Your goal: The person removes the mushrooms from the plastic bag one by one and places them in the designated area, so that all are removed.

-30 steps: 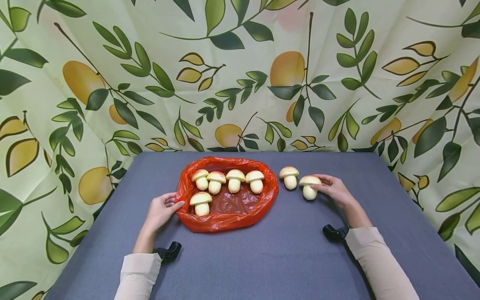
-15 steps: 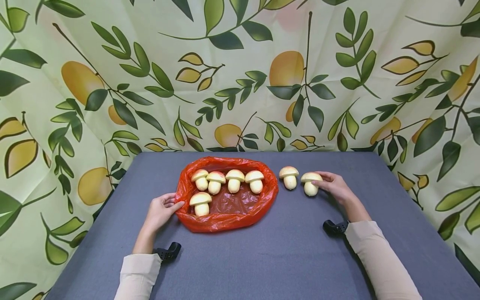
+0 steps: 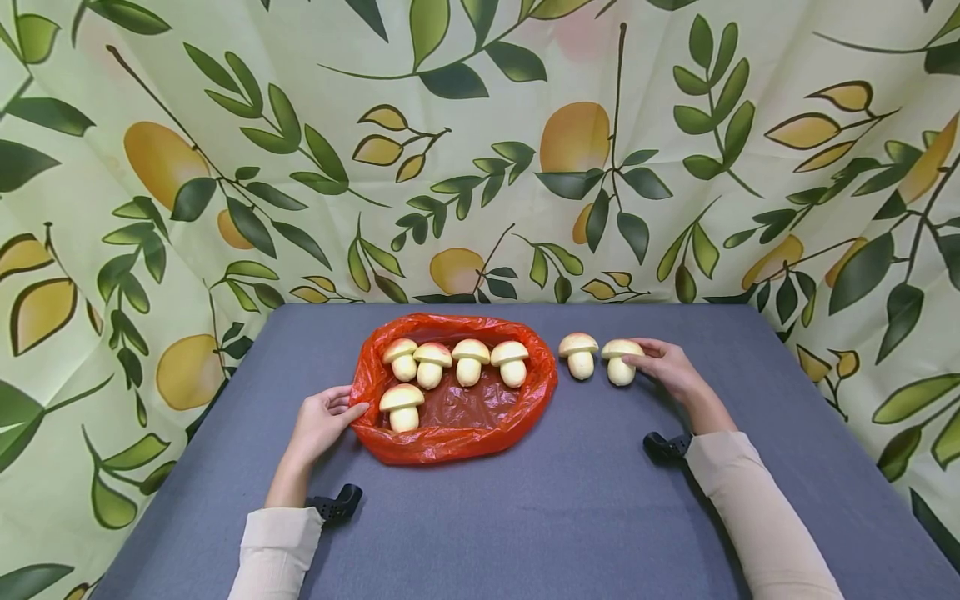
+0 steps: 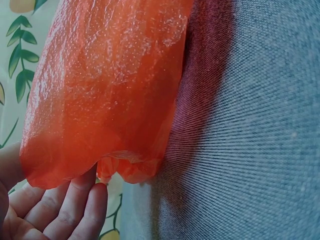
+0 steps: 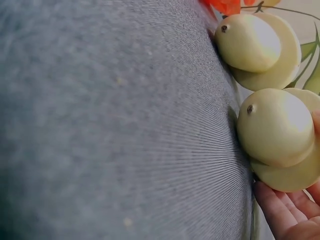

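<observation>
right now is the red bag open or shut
Open: the bag gapes wide in the head view, with five mushrooms visible inside.

from my remote seat, i can read no text, label, brand, number or sign in the three views. on the bag (image 3: 450,446), the mushrooms (image 3: 470,367), the table (image 3: 480,533) and the backdrop (image 3: 480,125) i find no letters. the small dark spot (image 5: 250,108) on a stem (image 5: 280,130) in the right wrist view is not a sign that i can read.
</observation>
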The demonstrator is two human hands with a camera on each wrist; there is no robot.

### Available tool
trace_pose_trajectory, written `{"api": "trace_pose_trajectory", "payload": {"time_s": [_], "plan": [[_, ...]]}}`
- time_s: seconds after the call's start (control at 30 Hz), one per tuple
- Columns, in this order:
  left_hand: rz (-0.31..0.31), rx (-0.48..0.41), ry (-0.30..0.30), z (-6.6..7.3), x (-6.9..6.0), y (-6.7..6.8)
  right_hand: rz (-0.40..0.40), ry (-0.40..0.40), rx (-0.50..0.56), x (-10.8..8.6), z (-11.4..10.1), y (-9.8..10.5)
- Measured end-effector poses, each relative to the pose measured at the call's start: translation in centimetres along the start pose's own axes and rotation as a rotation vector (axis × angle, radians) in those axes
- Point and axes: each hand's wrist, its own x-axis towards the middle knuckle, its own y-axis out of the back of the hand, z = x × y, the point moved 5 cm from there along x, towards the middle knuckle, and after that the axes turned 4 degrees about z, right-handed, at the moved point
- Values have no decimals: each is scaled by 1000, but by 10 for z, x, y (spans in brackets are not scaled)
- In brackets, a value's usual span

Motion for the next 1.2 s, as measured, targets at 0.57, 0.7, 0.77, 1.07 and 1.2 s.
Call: {"api": "trace_pose_trajectory", "payload": {"time_s": [0.57, 0.7, 0.77, 1.07, 1.2], "plan": [[4, 0, 5, -1, 0, 1, 6, 46, -46, 12, -7, -3], [1, -6, 8, 0, 0, 0, -2, 45, -32, 13, -6, -4], [-1, -9, 10, 1, 0, 1, -6, 53, -32, 14, -6, -4], [-7, -17, 6, 2, -2, 1, -10, 53, -32, 14, -5, -4], [-6, -19, 4, 2, -1, 1, -5, 37, -50, 13, -5, -4]]}}
